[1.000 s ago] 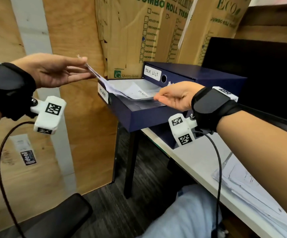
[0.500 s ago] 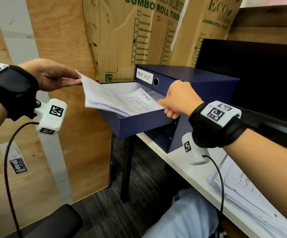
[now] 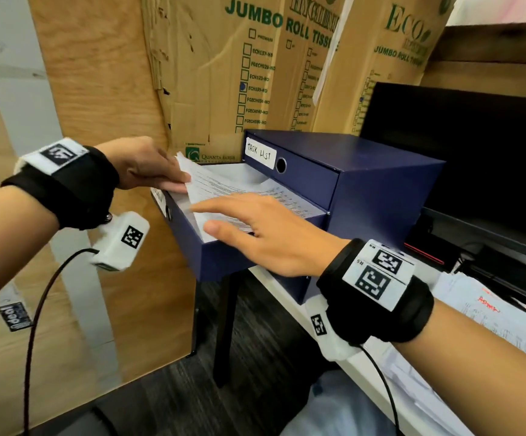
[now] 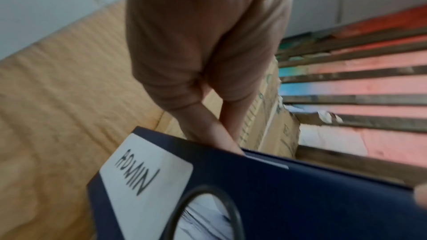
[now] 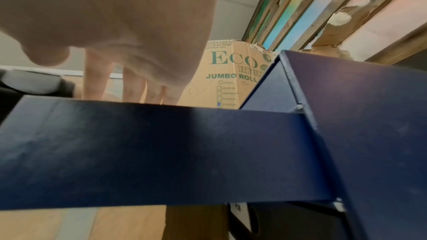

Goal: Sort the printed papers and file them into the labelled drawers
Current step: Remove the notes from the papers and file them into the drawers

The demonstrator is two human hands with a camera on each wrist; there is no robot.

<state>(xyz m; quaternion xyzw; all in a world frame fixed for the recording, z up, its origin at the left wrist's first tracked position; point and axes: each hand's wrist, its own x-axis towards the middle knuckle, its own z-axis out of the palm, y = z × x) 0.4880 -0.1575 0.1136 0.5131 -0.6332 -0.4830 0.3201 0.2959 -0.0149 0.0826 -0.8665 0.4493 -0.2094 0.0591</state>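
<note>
The pulled-out ADMIN drawer (image 3: 223, 256) holds the papers (image 3: 239, 190). The left hand (image 3: 142, 165) pinches their front edge; the right hand (image 3: 274, 237) lies flat on them, fingers straight.

— The papers?
— A white printed stack of papers (image 3: 223, 187) lies in the pulled-out navy ADMIN drawer (image 3: 223, 259), front edge raised.
— Other drawers?
— The TASK LIST drawer (image 3: 302, 180) above sits closed.

Two hands (image 3: 148, 166) (image 3: 264, 234), two labelled drawers (image 3: 223, 256) (image 3: 305, 174), two cardboard boxes (image 3: 211, 73) (image 3: 381, 58), one monitor (image 3: 475, 158).
</note>
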